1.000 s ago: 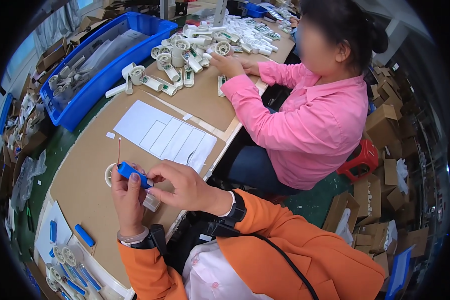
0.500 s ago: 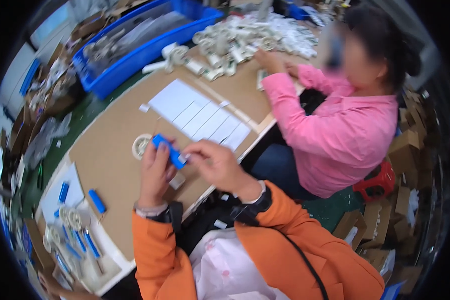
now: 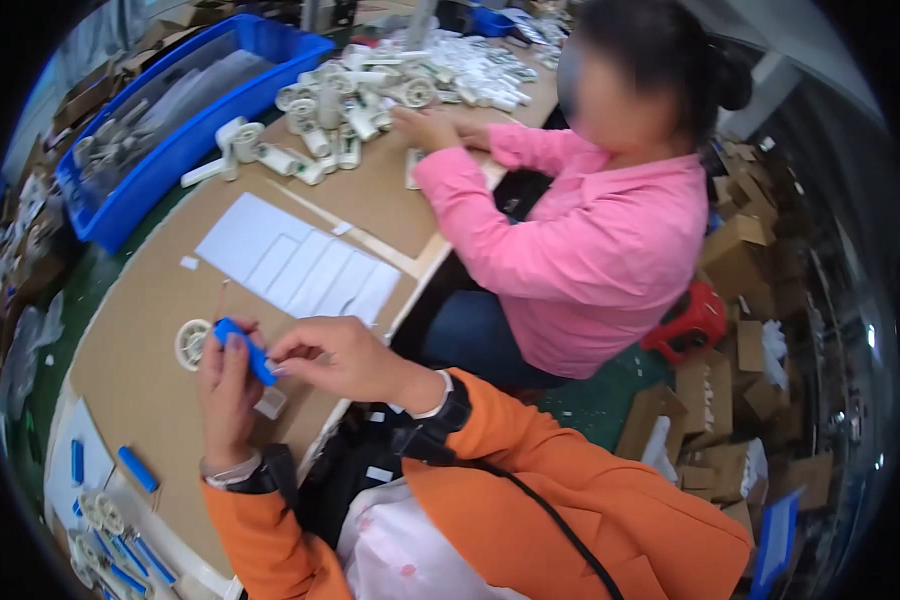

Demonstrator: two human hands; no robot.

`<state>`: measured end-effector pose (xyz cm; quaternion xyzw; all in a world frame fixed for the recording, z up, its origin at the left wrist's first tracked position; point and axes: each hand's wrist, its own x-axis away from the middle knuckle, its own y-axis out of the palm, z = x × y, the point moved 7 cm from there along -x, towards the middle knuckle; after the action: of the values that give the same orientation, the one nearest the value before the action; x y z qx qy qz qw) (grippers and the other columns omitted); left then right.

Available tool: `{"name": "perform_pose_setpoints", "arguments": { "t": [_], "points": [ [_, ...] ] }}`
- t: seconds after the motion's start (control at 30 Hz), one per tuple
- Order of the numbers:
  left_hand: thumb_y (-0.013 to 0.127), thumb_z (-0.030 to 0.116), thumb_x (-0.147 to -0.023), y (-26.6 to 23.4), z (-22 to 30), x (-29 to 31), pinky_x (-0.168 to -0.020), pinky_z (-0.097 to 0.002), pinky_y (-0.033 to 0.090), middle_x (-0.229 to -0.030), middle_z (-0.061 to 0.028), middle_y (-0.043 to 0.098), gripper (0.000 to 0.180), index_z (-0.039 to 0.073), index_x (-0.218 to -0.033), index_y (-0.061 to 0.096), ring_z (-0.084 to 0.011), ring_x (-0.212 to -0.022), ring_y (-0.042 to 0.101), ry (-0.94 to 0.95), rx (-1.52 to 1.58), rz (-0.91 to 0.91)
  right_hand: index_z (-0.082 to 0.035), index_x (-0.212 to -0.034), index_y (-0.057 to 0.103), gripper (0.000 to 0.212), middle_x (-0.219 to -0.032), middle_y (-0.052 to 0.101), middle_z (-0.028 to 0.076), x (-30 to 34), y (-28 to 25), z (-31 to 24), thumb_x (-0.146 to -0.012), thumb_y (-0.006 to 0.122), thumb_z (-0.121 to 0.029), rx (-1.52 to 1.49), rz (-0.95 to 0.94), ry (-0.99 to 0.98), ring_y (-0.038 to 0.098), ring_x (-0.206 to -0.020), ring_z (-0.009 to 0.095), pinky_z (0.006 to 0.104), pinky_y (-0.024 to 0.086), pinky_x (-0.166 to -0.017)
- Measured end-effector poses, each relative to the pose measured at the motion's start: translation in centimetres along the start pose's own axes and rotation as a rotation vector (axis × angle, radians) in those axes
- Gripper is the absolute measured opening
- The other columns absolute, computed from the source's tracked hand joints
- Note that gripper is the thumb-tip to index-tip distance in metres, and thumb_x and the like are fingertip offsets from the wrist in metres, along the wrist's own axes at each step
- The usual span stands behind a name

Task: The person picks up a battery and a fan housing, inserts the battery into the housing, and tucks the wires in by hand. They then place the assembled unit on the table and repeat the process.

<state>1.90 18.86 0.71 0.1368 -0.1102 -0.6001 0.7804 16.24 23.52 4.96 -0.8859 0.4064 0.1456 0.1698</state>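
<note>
My left hand [image 3: 228, 392] and my right hand [image 3: 332, 358] both grip a small blue cylinder-shaped part [image 3: 246, 350] just above the brown cardboard-covered table [image 3: 130, 400]. A thin red wire [image 3: 219, 298] runs up from the part. A white round spool [image 3: 192, 343] lies on the table just left of my left hand. A small white label [image 3: 270, 402] sits beneath my hands. Both my sleeves are orange.
White sheets of labels [image 3: 300, 265] lie beyond my hands. A person in a pink top [image 3: 590, 240] works at a pile of white spools [image 3: 360, 110]. A blue bin [image 3: 160, 130] stands far left. More blue parts [image 3: 137, 468] and spools lie near left. Cardboard boxes [image 3: 750, 260] crowd the right.
The view has shifted, and my hands with the blue part sit a little lower and to the left in it. Both hands keep their grip on the part.
</note>
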Motion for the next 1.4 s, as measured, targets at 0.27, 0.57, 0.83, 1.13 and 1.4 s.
{"name": "perform_pose_setpoints", "arguments": {
  "t": [0.27,0.57,0.83,1.13,1.4],
  "points": [
    [0.05,0.031,-0.103,1.3,0.4,-0.5,-0.049,-0.0157,0.031,-0.092,0.0004,0.056,0.029,0.005,-0.117,0.054,-0.001,-0.063,0.045,0.048,0.064,-0.087,0.001,-0.092,0.064,0.005,-0.087,0.07,0.007,0.2,0.0,2.4,-0.088,0.065,0.002,-0.393,-0.074,0.184,0.066,-0.079,0.01,0.0252,0.054,-0.074],
    [0.05,0.031,-0.103,1.0,0.3,-0.3,-0.063,-0.0182,0.041,-0.097,-0.0026,0.054,0.03,0.005,-0.117,0.052,-0.0056,-0.077,0.051,0.026,0.074,-0.136,0.001,-0.104,0.064,0.016,-0.093,0.069,0.006,0.1,-0.1,0.4,-0.089,0.067,-0.001,-0.116,-0.102,0.151,0.068,-0.085,0.011,0.0266,0.056,-0.079],
    [0.051,0.03,-0.103,1.9,0.5,-0.3,-0.059,-0.0174,0.038,-0.094,-0.0025,0.054,0.026,0.006,-0.115,0.053,-0.0046,-0.072,0.048,0.071,0.091,-0.157,0.002,-0.099,0.062,0.014,-0.093,0.07,0.007,0.4,-0.3,1.4,-0.087,0.069,0.0,-0.177,-0.091,0.158,0.068,-0.084,0.011,0.0264,0.056,-0.076],
    [0.056,0.029,-0.1,0.3,0.3,-0.2,-0.043,-0.0175,0.026,-0.079,0.0031,0.055,0.023,0.008,-0.11,0.056,-0.0009,-0.052,0.04,-0.027,0.051,0.059,0.001,-0.114,0.063,0.019,-0.104,0.068,0.006,0.6,0.4,3.2,-0.101,0.05,-0.006,-0.362,-0.12,0.278,0.066,-0.09,0.013,0.0258,0.055,-0.079],
    [0.053,0.034,-0.102,0.7,0.5,-1.0,-0.042,-0.0177,0.026,-0.084,0.0017,0.058,0.026,0.009,-0.108,0.056,-0.001,-0.048,0.037,-0.037,0.082,-0.007,0.003,-0.105,0.065,0.013,-0.094,0.066,0.01,0.0,-0.2,-0.2,-0.093,0.059,0.002,0.209,-0.024,-0.056,0.066,-0.085,0.014,0.0263,0.054,-0.075]
  ]
}}
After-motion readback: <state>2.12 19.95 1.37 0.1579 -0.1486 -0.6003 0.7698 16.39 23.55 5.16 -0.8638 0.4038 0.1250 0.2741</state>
